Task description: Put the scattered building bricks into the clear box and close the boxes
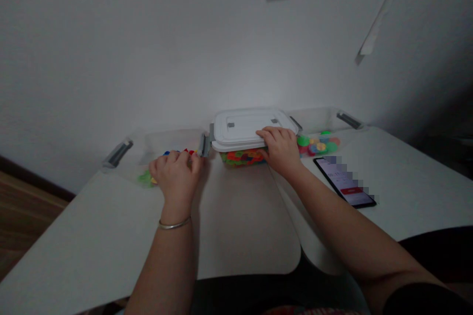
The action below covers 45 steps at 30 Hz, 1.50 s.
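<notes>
Two hands out | left hand [176, 177]: fingers bunched over discs [146, 178] in clear tray [166, 140] (grip unclear) | right hand [280, 150]: resting open on box lid [251, 125] | discs remain in both trays

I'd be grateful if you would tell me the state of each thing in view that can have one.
Lidded box: closed, full of coloured pieces
Lid: on the box
Left bin: clear, uncovered, holding coloured pieces
Right bin: clear, uncovered, holding coloured pieces
Phone: face up, screen lit
Left hand: curled over the left bin
Right hand: resting on the lid's front edge
</notes>
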Each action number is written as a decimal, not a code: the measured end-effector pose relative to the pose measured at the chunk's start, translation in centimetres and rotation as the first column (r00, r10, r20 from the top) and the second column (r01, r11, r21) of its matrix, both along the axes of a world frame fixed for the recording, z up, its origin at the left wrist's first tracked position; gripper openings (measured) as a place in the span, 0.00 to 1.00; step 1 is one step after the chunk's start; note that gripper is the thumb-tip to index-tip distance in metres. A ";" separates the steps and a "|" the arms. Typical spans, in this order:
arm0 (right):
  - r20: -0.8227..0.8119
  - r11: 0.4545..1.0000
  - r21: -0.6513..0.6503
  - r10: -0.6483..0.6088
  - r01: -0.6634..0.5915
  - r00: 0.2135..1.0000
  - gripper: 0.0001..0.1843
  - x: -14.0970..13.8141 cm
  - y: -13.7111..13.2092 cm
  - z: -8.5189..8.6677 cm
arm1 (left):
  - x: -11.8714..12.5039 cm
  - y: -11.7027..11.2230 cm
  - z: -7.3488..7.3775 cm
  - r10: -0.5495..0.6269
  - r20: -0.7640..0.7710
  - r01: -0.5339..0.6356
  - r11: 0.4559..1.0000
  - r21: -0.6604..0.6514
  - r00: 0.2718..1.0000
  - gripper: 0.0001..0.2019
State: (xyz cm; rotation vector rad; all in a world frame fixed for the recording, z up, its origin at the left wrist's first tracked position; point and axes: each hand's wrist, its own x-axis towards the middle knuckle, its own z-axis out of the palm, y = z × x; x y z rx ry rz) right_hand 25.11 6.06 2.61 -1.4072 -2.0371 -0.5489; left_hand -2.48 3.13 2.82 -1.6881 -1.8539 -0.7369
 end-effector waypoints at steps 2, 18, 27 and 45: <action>-0.006 1.000 0.002 0.000 0.000 1.000 0.26 0.0 -0.1 0.0 | 0.3 -0.4 0.2 0.007 -0.001 -0.007 1.000 -0.021 1.000 0.23; 0.023 0.993 -0.114 0.004 -0.001 1.000 0.27 0.1 -1.5 2.3 | -0.7 -5.1 2.4 -0.015 -0.115 -0.011 0.975 -0.223 0.993 0.23; 0.037 0.962 -0.268 0.065 -0.053 0.997 0.23 1.3 -2.3 5.3 | 1.0 -10.7 2.1 -0.184 -0.138 0.156 0.969 -0.191 0.973 0.20; 0.115 0.866 -0.499 0.088 -0.019 0.989 0.24 2.4 -1.2 8.3 | 8.8 -15.9 1.4 -0.746 -0.006 0.746 0.666 -0.006 0.666 0.11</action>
